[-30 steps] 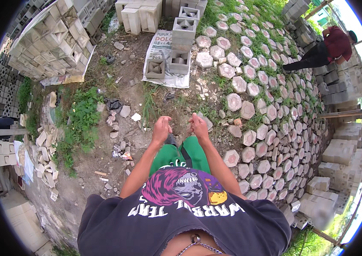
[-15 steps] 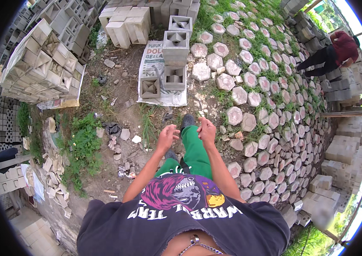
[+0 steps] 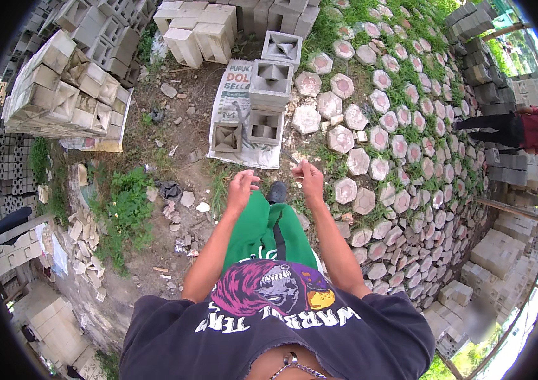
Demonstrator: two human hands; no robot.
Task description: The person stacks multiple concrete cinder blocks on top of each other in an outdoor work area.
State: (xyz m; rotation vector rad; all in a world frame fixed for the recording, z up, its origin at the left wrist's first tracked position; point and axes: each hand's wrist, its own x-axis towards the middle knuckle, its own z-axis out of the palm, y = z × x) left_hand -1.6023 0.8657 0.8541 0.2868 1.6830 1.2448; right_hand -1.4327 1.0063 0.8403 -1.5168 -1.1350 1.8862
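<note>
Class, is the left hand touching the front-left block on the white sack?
Apart: the head view shows a strip of sack between the left hand and the front-left block.

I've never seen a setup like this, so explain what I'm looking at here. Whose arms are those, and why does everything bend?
There's no machine: these are a person's own bare arms, seen from a fisheye camera worn on their head, looking down. Its wide lens bends straight edges near the rim. The left hand and right hand are raised in front of the body; neither appears to hold anything. Ahead, grey hollow blocks stand on and beside a white sack spread on the ground. To the right lie many hexagonal pavers. Another person is at far right.
</note>
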